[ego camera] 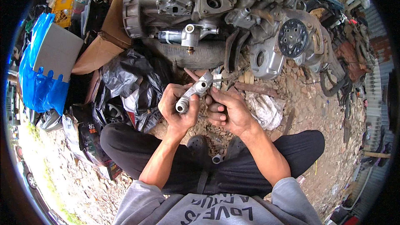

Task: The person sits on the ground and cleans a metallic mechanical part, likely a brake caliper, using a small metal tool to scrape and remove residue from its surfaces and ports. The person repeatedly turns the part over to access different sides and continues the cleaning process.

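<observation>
My left hand [178, 107] grips a cast metal pipe fitting [193, 92] with round open ports, held tilted over the ground between my knees. At the fitting's upper right end, my right hand [229, 107] has thumb and fingers closed on a thin metal piece, its exact kind unclear. A large engine block [175, 6] stands beyond my hands. On its near side sits a metal housing [191, 37] with a dark cylinder and a brass-coloured tip. A small metal flange [217, 158] lies between my shoes.
Behind my hands lies a tyre [193, 53]. Black plastic bags [128, 78] and an open cardboard box [100, 47] stand at left. To the right are a white rag [267, 109], a cast metal cover [267, 59] and a round black pulley [293, 38]. Stones cover the ground.
</observation>
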